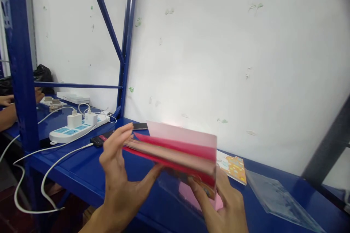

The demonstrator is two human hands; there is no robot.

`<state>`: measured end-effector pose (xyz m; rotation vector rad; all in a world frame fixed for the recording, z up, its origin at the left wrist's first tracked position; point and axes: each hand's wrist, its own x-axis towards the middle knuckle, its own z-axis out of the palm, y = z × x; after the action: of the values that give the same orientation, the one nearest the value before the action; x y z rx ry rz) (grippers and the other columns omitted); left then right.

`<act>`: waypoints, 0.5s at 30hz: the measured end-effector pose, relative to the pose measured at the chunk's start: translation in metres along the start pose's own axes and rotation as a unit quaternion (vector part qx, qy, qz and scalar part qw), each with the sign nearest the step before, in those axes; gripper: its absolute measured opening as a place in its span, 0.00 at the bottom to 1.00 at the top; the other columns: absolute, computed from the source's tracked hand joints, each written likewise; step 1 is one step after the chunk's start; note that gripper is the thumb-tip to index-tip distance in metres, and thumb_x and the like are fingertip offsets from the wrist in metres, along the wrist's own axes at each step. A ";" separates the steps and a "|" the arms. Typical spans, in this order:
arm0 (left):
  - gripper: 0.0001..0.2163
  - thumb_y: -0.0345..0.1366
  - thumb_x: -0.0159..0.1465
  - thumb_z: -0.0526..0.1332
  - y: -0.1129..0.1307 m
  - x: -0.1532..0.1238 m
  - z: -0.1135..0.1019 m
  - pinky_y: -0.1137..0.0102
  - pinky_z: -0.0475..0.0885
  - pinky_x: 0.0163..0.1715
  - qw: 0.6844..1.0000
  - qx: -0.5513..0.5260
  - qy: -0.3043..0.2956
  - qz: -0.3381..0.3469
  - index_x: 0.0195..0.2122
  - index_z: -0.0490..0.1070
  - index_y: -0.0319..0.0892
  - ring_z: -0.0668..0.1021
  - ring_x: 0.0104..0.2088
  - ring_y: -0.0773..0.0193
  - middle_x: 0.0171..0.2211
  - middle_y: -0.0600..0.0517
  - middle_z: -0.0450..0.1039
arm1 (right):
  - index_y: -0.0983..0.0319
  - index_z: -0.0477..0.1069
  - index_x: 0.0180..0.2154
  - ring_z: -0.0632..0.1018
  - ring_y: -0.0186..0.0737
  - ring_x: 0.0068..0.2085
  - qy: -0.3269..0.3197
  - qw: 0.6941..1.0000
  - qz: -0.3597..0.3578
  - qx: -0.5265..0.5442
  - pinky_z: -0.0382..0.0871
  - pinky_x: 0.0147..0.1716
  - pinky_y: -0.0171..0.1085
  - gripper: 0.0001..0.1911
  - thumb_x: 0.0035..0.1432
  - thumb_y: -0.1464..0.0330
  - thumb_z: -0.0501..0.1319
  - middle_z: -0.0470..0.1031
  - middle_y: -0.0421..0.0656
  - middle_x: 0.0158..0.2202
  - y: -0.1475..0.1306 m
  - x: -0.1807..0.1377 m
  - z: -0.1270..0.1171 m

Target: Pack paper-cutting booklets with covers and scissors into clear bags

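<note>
A notebook [175, 154] with red inner sheets, a thick stack of pages and a translucent outer cover is held edge-on above the blue table, partly blurred. My left hand [123, 174] grips its left end, fingers at the far edge and thumb underneath. At the lower right corner, my right hand [224, 204] pinches it between thumb and fingers. Something pink [188, 193], its kind unclear, shows below the notebook near the right hand.
Left on the blue table [87, 167] are a white power strip [64, 134] with chargers and a cabled phone [97, 141]. An orange-and-white booklet [235, 169] and clear plastic sleeves [276, 193] lie right. A blue post [20, 62] stands left; another person's hand [38, 95] is beyond.
</note>
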<state>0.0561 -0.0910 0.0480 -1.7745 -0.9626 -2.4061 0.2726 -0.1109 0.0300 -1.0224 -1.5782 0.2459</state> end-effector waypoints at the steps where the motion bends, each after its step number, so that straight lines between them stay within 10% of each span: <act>1: 0.43 0.36 0.53 0.76 0.000 0.002 0.001 0.53 0.64 0.65 0.996 -0.030 -0.034 -0.077 0.67 0.57 0.60 0.67 0.66 0.46 0.66 0.49 0.63 | 0.52 0.84 0.42 0.82 0.61 0.45 -0.005 0.997 0.065 0.043 0.76 0.50 0.55 0.12 0.57 0.58 0.71 0.84 0.47 0.44 -0.003 -0.001 0.002; 4: 0.35 0.44 0.61 0.70 -0.003 0.011 0.001 0.55 0.70 0.60 0.909 -0.157 -0.257 -0.286 0.68 0.60 0.51 0.73 0.62 0.44 0.61 0.44 0.72 | 0.58 0.82 0.44 0.83 0.60 0.45 -0.015 0.969 0.193 0.154 0.79 0.44 0.50 0.23 0.55 0.50 0.71 0.85 0.49 0.42 -0.007 -0.003 0.003; 7: 0.20 0.45 0.64 0.68 -0.007 0.018 0.000 0.55 0.73 0.57 0.821 -0.229 -0.388 -0.349 0.56 0.77 0.45 0.79 0.56 0.43 0.54 0.44 0.80 | 0.61 0.83 0.43 0.83 0.61 0.46 -0.017 0.956 0.213 0.201 0.77 0.49 0.51 0.25 0.54 0.48 0.70 0.85 0.50 0.41 -0.007 -0.001 0.001; 15: 0.19 0.43 0.55 0.75 0.004 0.013 0.011 0.58 0.80 0.46 0.821 -0.243 -0.316 -0.410 0.48 0.82 0.44 0.85 0.43 0.44 0.43 0.49 0.85 | 0.61 0.81 0.45 0.81 0.61 0.52 -0.054 0.948 0.240 0.203 0.77 0.51 0.51 0.25 0.55 0.48 0.70 0.83 0.51 0.50 -0.003 0.005 0.004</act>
<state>0.0620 -0.0850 0.0635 -2.9808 -1.5275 -2.6979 0.2680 -0.1076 0.0337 -1.0590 -1.2767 0.9363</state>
